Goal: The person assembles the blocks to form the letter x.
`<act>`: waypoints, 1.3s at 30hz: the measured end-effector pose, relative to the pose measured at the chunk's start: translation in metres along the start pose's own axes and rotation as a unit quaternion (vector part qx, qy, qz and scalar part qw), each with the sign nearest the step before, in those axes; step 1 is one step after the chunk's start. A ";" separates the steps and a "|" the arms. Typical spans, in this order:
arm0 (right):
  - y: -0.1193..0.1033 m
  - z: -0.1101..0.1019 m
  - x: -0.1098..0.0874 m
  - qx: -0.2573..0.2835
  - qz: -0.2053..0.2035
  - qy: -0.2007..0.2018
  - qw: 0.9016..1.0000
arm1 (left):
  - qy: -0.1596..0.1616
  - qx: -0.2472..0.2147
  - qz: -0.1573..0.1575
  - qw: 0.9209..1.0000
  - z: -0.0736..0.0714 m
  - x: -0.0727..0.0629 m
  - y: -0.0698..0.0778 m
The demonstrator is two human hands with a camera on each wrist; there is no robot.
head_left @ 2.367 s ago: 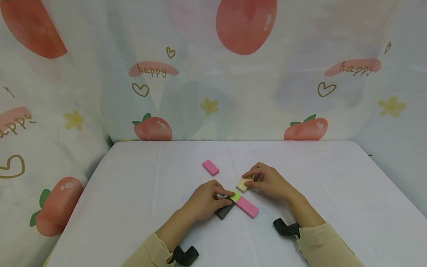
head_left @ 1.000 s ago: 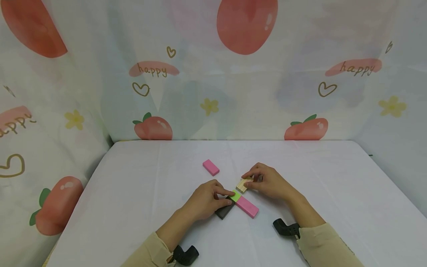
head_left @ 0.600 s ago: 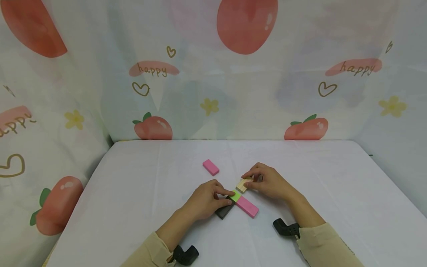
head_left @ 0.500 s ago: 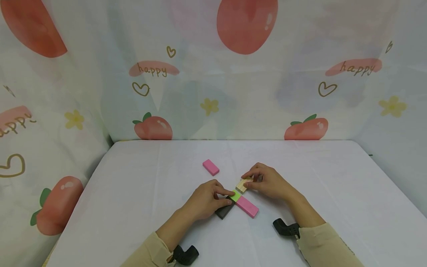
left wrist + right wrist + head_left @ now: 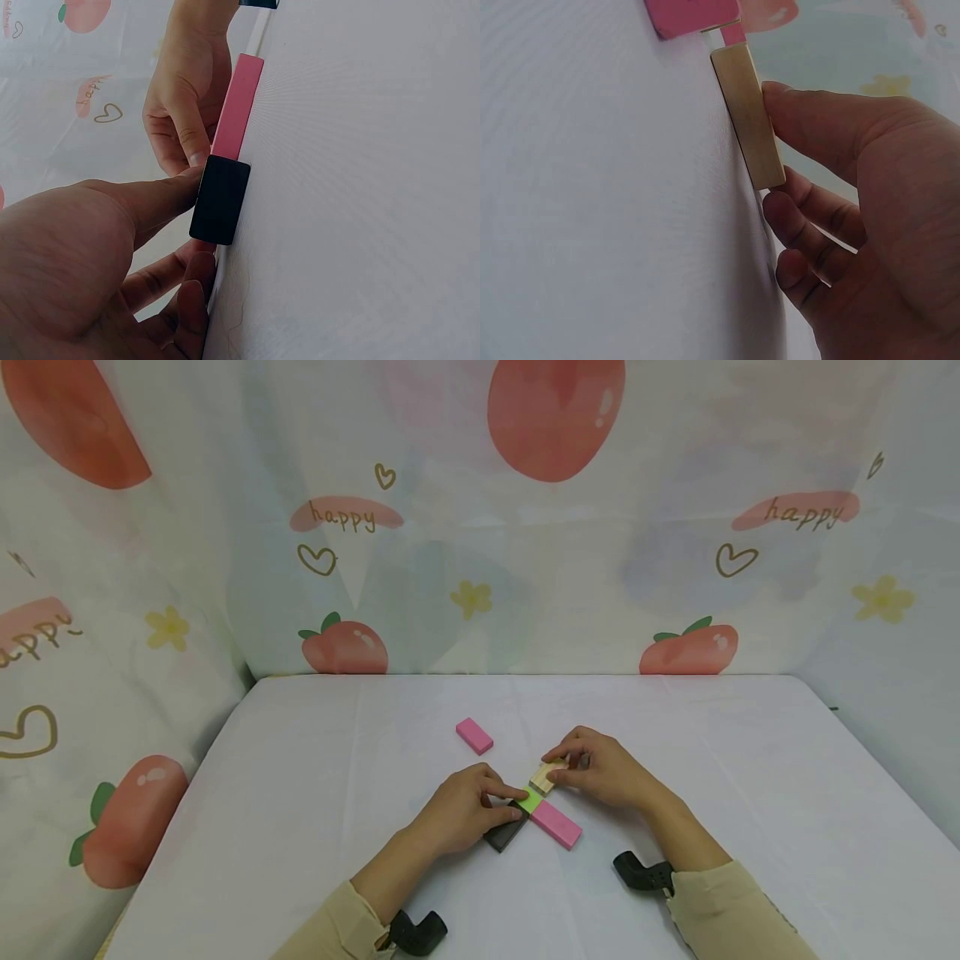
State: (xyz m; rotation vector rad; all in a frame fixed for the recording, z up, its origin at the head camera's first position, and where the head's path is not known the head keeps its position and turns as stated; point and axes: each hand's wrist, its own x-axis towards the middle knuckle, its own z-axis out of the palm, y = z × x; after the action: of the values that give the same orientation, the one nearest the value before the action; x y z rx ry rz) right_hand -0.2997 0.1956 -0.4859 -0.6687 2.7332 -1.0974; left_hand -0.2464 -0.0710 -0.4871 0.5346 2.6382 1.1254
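In the head view, my right hand (image 5: 603,768) pinches a pale wooden block (image 5: 746,116) between thumb and fingers, low over the white cloth. One end of that block lies close to a lime-green block (image 5: 531,802); I cannot tell whether they touch. My left hand (image 5: 459,808) rests its index fingertip on the green block and its thumb on a black block (image 5: 502,837), with the other fingers bent beneath. A pink block (image 5: 557,825) extends toward the near right from the green one. The left fingers hide part of the green and black blocks.
Beyond my left hand, a second pink block (image 5: 474,737) lies apart on the white-covered table (image 5: 300,793). A printed backdrop cloth (image 5: 420,552) stands behind the table and along its left side. Black wrist mounts (image 5: 417,933) hang below both wrists.
The wooden block in my right hand has shifted very slightly toward the green block. My left hand and the other blocks look still.
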 end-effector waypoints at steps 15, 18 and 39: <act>-0.002 0.001 0.000 0.003 -0.008 -0.004 1.000 | -0.002 -0.005 -0.010 1.000 -0.001 -0.001 0.002; -0.002 0.001 0.000 0.006 -0.012 -0.003 1.000 | -0.002 -0.007 -0.008 1.000 -0.001 0.000 0.002; -0.003 0.001 0.000 0.012 -0.022 -0.004 1.000 | -0.003 -0.007 0.000 1.000 -0.001 0.000 0.000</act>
State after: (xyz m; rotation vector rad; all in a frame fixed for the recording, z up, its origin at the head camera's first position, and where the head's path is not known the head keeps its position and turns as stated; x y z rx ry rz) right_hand -0.2983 0.1925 -0.4846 -0.7320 2.7061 -1.1313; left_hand -0.2468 -0.0721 -0.4862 0.5358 2.6237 1.1392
